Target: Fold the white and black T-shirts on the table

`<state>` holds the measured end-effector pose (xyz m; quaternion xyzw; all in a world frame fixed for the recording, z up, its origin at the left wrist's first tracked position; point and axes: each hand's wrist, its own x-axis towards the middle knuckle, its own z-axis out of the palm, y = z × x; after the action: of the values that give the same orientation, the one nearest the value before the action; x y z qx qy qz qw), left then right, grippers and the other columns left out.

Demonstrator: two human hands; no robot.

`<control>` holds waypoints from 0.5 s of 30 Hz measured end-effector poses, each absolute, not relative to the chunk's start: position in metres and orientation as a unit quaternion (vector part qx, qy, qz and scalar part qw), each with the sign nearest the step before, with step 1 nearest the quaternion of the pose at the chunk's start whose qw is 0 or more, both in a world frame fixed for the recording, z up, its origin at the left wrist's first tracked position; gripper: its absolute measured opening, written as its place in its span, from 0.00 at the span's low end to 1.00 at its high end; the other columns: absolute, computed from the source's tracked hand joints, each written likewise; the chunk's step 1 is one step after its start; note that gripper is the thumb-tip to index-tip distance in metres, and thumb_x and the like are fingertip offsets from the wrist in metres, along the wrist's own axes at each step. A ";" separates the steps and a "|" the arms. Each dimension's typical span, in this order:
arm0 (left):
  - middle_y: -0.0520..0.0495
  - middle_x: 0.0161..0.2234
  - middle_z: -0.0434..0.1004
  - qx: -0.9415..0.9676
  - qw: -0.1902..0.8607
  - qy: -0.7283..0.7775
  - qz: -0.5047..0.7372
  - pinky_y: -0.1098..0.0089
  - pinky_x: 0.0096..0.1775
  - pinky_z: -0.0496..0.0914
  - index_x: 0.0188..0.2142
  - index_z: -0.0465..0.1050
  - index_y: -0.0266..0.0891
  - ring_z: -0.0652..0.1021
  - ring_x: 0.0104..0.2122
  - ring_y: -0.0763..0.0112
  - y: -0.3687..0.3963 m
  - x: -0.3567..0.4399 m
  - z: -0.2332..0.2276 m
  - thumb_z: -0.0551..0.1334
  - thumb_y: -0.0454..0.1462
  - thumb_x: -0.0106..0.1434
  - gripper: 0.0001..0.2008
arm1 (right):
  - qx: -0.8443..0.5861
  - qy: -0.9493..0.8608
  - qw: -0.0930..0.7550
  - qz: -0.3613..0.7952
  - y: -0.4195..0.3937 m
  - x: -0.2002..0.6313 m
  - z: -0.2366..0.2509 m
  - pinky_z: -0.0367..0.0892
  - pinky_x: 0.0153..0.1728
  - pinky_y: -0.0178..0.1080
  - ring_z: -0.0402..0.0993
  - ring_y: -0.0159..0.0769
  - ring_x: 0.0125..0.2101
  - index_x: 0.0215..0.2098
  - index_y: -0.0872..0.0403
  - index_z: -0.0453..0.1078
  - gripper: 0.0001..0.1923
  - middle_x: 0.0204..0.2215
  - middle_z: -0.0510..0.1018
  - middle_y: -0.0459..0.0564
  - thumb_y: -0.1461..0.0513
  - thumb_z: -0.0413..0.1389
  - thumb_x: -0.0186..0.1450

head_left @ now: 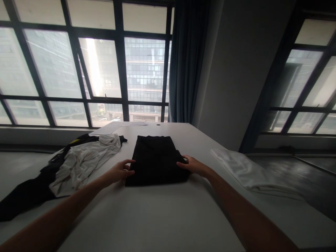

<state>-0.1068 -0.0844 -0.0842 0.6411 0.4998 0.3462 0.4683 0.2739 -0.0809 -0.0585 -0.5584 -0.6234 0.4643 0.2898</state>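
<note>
My hands frame the folded black garment (156, 159) mid-counter (168, 217): left hand (121, 171) touching its left edge, fingers loosely spread, right hand (193, 165) flat against its right edge. Bare counter lies nearer me. Left of the garment, a crumpled white-and-black clothes pile (78, 161); right of it, folded white cloth (249, 171) by the counter's edge.

black garment (156, 159), folded flat (neat rectangle), mid-table; edges squared
</note>
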 end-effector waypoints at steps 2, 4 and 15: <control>0.58 0.27 0.63 0.669 0.439 0.488 0.348 0.71 0.28 0.66 0.50 0.71 0.39 0.69 0.26 0.75 -0.087 -0.107 -0.082 0.72 0.48 0.47 0.32 | -0.500 -0.644 0.297 0.497 -0.085 0.276 -0.054 0.73 0.48 0.47 0.75 0.49 0.48 0.69 0.57 0.47 0.58 0.54 0.73 0.63 0.47 0.70 0.51; 0.56 0.29 0.65 0.686 0.417 0.477 0.357 0.71 0.29 0.67 0.48 0.73 0.40 0.70 0.28 0.73 -0.091 -0.105 -0.075 0.70 0.48 0.50 0.28 | -0.448 -0.665 0.323 0.502 -0.087 0.276 -0.052 0.69 0.54 0.48 0.73 0.48 0.51 0.69 0.55 0.46 0.58 0.55 0.73 0.61 0.51 0.72 0.51; 0.54 0.33 0.66 0.660 0.436 0.537 0.294 0.72 0.26 0.71 0.45 0.75 0.40 0.71 0.25 0.76 -0.107 -0.106 -0.059 0.72 0.47 0.45 0.28 | -0.375 -0.687 0.257 0.567 -0.103 0.286 -0.033 0.69 0.50 0.46 0.72 0.42 0.49 0.72 0.48 0.38 0.58 0.56 0.70 0.57 0.60 0.70 0.55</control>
<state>-0.1060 -0.1069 -0.0590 0.6597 0.5369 0.2937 0.4363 0.2856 -0.1028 -0.0328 -0.3749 -0.6871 0.5667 0.2573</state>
